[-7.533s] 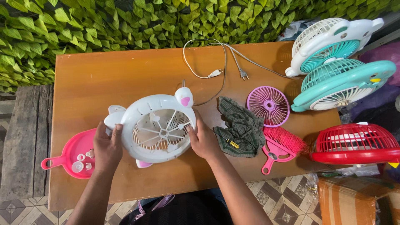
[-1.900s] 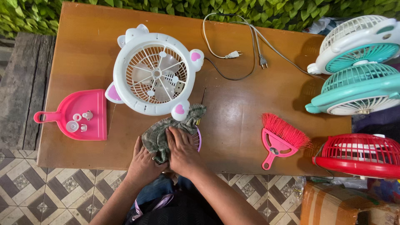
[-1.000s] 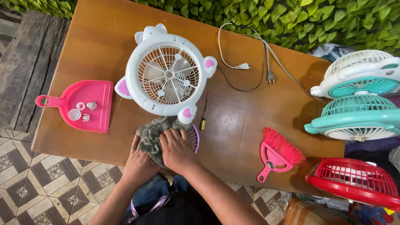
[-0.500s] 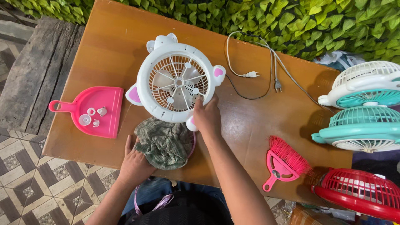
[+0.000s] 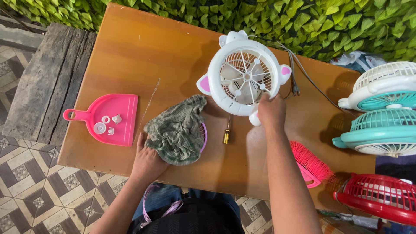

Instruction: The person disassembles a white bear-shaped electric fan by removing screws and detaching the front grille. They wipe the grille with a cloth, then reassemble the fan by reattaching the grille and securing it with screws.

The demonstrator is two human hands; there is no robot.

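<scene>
My right hand point(image 5: 271, 111) grips the lower rim of a white round fan point(image 5: 244, 79) with pink ear-shaped tabs, holding it tilted up off the wooden table point(image 5: 130, 56). My left hand point(image 5: 147, 158) rests at the table's near edge, fingers on a green checked cloth point(image 5: 177, 130). The cloth lies over a pink fan grille point(image 5: 203, 136), of which only a thin edge shows. A small screwdriver point(image 5: 226, 134) with a yellow handle lies between the cloth and the fan.
A pink dustpan point(image 5: 110, 119) holding small white parts sits at the left. A pink brush point(image 5: 310, 162) lies right of my right arm. White and teal fans point(image 5: 381, 112) and a red grille point(image 5: 379, 197) crowd the right edge. A cable point(image 5: 303, 73) trails behind the fan. Leafy hedge at the back.
My right hand left the cloth, reached to the white fan and took its rim, lifting and shifting it rightward. My left hand stayed on the cloth.
</scene>
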